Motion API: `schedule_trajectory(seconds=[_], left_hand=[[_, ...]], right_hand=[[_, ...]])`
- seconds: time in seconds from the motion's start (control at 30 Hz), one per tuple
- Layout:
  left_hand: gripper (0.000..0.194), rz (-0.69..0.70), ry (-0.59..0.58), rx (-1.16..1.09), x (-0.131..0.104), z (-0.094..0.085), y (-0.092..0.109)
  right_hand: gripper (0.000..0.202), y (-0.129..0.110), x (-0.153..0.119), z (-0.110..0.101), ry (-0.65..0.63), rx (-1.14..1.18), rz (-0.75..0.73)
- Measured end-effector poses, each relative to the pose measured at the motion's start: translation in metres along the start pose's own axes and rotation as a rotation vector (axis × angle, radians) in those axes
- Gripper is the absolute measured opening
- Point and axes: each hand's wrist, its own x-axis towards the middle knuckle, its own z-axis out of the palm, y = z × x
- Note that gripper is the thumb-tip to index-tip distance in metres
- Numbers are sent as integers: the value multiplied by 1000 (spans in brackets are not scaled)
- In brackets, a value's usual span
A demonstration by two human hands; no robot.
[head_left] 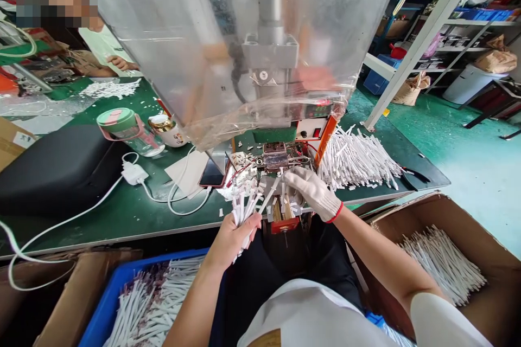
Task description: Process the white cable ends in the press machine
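Observation:
My bare left hand [238, 236] is wrapped round a bundle of thin white strips [244, 209] just in front of the table edge. One longer white strip [271, 194] slants from that bundle up towards my right hand [311, 188], which wears a white knit glove with a red cuff. The gloved fingertips are closed together close to the strip's upper end, below a small metal fixture [275, 156] on the press machine. Whether they pinch that strip or another small piece is too fine to make out. A red-fronted block [284, 225] sits under the gloved hand.
A clear plastic guard [163, 54] hangs over the press. White strips [354, 157] lie heaped to its right, with black-handled pliers [413, 176] beside them. A phone [214, 171], bottle [130, 133] and mug [169, 130] stand left. A blue bin [95, 309] and cardboard box [499, 282] flank my legs. A co-worker [106, 49] sits far left.

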Motion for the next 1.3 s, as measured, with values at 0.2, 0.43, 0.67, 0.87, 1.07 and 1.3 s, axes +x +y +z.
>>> schedule_trajectory(seconds=[0.2,0.43,0.67,0.87,1.07,1.3], left_hand=[[49,82,-177,190,19,14,11],[36,36,-107,31,21,7,11],[34,44,64,213,54,35,-6],[35,7,92,289,61,56,5],[35,16,-1,166,54,35,16],[43,-36,89,-162,19,5,12]], right_hand=[[43,-3,-22,9,91,-39,-66],[38,-20,-16,-129,683,-341,-116],[21,-7,5,-208,804,-874,53],[14,-14,-9,-199,856,-879,-20],[26,-21,-52,-113,244,-165,26],[38,24,-13,-8,71,98,111]])
